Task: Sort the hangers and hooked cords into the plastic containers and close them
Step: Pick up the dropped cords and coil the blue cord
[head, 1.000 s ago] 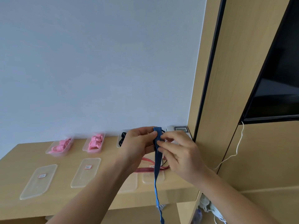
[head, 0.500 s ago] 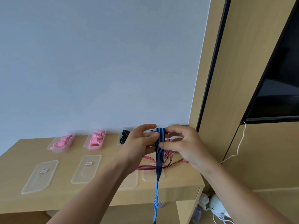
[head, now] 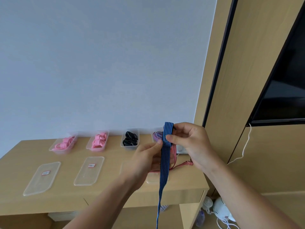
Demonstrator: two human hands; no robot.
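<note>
Both hands hold a blue striped hooked cord (head: 165, 156) above the right end of the wooden table (head: 19, 156). My right hand (head: 189, 142) grips its folded top, where a dark hook end peeks out. My left hand (head: 146, 161) pinches the band just below; the loose tail hangs past the table's front edge. A red striped cord (head: 181, 164) lies on the table behind it. Along the wall stand open clear containers: two with pink hangers (head: 64, 143) (head: 98, 141), one with black items (head: 130, 138), and one with purple cord (head: 156, 136), partly hidden.
Two clear lids (head: 42, 178) (head: 90, 171) lie in front of the pink containers; further lids sit under my hands. A wooden cabinet with a dark panel (head: 280, 96) rises on the right. A white cable (head: 245, 146) hangs there, with white objects (head: 219, 209) on the floor.
My hands have lifted the folded top of the blue cord slightly higher and shifted right. My left thumb has dropped below the fold. The view has swung left, showing more of the containers.
</note>
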